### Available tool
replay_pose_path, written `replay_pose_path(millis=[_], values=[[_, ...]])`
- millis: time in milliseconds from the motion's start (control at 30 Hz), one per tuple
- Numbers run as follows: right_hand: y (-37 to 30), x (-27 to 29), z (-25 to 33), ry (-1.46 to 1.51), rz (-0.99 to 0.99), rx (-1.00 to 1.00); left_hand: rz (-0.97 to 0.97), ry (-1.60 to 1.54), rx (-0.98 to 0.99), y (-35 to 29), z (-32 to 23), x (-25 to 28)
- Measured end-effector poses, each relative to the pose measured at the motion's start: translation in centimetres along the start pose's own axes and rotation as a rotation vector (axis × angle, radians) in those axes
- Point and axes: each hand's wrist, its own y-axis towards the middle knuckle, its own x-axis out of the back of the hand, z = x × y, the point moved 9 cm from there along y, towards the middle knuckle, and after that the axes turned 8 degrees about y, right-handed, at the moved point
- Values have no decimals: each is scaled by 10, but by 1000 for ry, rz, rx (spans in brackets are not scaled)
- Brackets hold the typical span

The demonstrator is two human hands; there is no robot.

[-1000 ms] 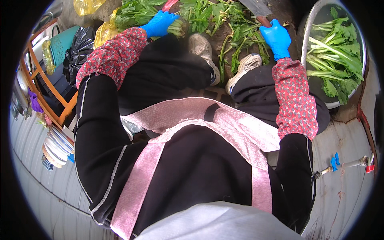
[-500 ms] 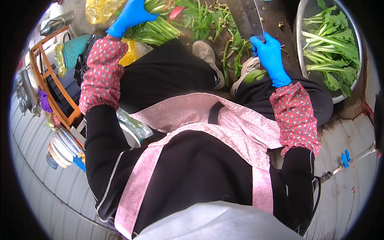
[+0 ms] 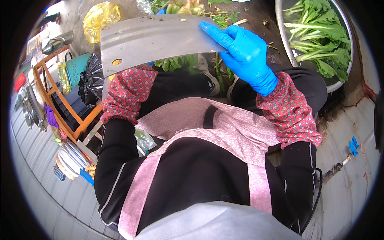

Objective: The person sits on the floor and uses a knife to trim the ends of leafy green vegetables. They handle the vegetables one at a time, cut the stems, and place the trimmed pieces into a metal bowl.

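Note:
My right hand [image 3: 246, 54], in a blue glove, is closed around a cleaver [image 3: 156, 40], one finger lying along its broad steel blade. The blade spans the view to the left and has a hole near its far corner. Behind it, only slivers of my blue-gloved left hand [image 3: 151, 63] show; its fingers are hidden. Close to that hand is a bunch of leafy greens: the pale stalk ends [image 3: 186, 7] show above the blade and the leaves [image 3: 176, 63] hang below it. Whether the left hand grips them cannot be seen.
At the right stands a metal basin [image 3: 280, 32] holding cut greens [image 3: 320, 38] in water. Loose leaves and stalks lie on the ground by my shoes [image 3: 210, 76]. To the left are a yellow plastic bag [image 3: 100, 20], a black bag [image 3: 92, 78], a teal basket [image 3: 78, 68] and an orange wooden frame [image 3: 84, 126].
My right hand has swung the cleaver up and left, turning its blade flat across the view. My left arm has drawn inward, and the blade now hides that hand.

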Motion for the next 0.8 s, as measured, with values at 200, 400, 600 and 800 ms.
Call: replay_pose_path(millis=[200, 400, 600, 800], values=[[-20, -12, -17, 18, -27, -69, -20, -86, 62, -1, 30, -12], [-33, -26, -31, 15, -3, -120, -11, -83, 104, 6, 47, -19], [-51, -41, -53, 2, 37, -212, 11, -90, 145, 9, 58, -24], [-54, -41, -57, 36, 34, -202, 30, -95, 177, 11, 60, -21]])
